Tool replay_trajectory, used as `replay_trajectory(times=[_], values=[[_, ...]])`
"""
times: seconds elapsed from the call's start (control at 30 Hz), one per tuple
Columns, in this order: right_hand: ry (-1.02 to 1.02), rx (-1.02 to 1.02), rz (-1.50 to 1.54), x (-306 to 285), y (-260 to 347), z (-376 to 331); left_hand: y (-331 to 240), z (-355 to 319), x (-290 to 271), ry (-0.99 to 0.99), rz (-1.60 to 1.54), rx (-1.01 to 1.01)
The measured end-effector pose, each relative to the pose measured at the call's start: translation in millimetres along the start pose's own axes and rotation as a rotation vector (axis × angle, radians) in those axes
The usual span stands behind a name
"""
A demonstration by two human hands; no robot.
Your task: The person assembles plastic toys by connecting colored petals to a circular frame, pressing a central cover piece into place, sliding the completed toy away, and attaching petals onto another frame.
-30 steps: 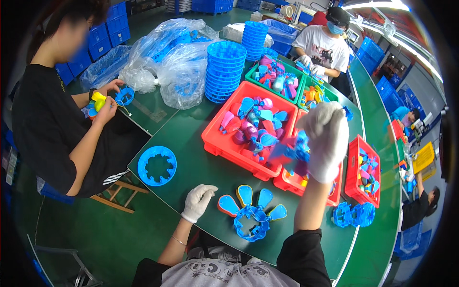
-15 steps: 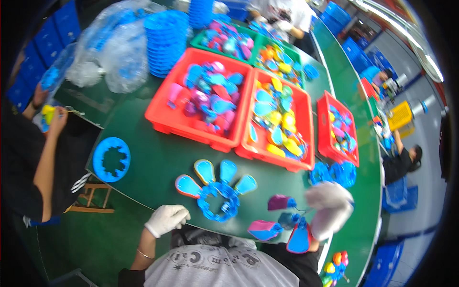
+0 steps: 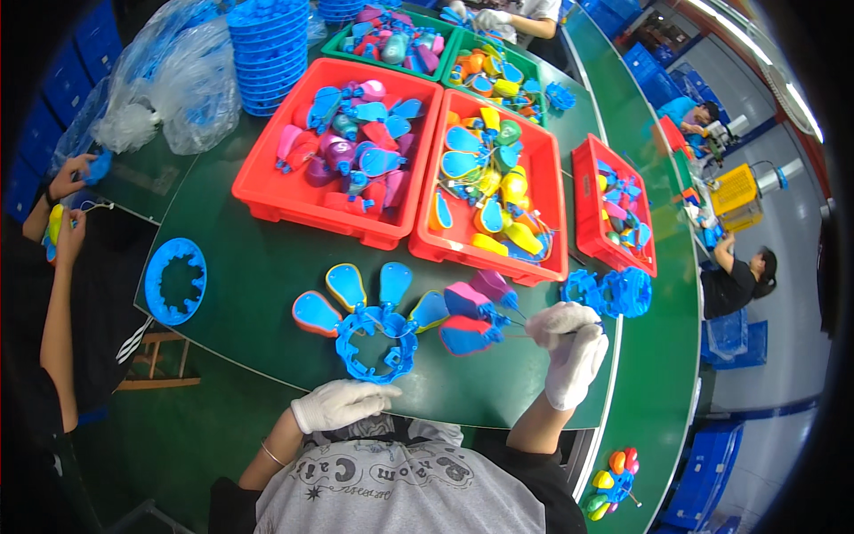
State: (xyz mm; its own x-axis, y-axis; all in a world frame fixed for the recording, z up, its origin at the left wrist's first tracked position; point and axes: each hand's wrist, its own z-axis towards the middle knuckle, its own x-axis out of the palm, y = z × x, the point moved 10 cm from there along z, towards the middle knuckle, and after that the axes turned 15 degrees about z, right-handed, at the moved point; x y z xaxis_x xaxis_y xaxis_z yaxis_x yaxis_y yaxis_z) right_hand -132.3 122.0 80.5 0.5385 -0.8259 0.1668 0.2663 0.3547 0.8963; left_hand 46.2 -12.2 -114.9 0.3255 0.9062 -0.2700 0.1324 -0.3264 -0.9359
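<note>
A blue plastic ring (image 3: 411,360) lies on the green table in front of me, with several petal-shaped pieces (image 3: 395,283) fanned out from its far rim. My left hand (image 3: 345,406), white-gloved, rests at the table's near edge just below the ring, fingers stretched out and holding nothing. To the right of the ring, my gloved right hand (image 3: 569,351) is closed on thin wires that lead to a bunch of pink, purple and blue petal pieces (image 3: 471,331). The bunch is beside the rightmost petal on the ring; whether they touch I cannot tell.
Beyond the ring stand red bins (image 3: 325,227) of petal pieces, with green bins (image 3: 436,27) behind. Another blue ring (image 3: 175,281) lies left; more rings (image 3: 625,292) lie right. Stacked blue rings (image 3: 267,58) stand far left. A co-worker's hands (image 3: 67,227) work at the left.
My right hand has brought the bunch of petal pieces leftward, close to the ring. My left hand has shifted right, its fingers now stretched out below the ring. The view has shifted slightly.
</note>
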Motion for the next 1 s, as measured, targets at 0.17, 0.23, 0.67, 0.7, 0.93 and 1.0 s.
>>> replay_trajectory(times=[0.17, 0.23, 0.67, 0.7, 0.93, 1.0], values=[[-0.064, 0.157, -0.008, -15, -12, -15, 54, -37, -34, -0.191, -0.237, -0.410], [-0.064, 0.194, -0.047, -12, -16, -11, 49, -48, -68, -0.582, -0.342, -0.372], [-0.065, 0.189, -0.217, -26, -33, 41, 46, -16, -78, -0.616, -0.543, -0.165], [-0.091, 0.126, -0.216, -21, -21, 52, 53, -18, -75, -0.611, -0.544, -0.155], [0.085, 0.130, -0.180, 37, -25, 79, 72, -38, -56, -0.916, -0.857, -0.035], [0.102, 0.158, -0.202, 44, -28, 79, 66, -42, -49, -1.056, -0.936, 0.060]])
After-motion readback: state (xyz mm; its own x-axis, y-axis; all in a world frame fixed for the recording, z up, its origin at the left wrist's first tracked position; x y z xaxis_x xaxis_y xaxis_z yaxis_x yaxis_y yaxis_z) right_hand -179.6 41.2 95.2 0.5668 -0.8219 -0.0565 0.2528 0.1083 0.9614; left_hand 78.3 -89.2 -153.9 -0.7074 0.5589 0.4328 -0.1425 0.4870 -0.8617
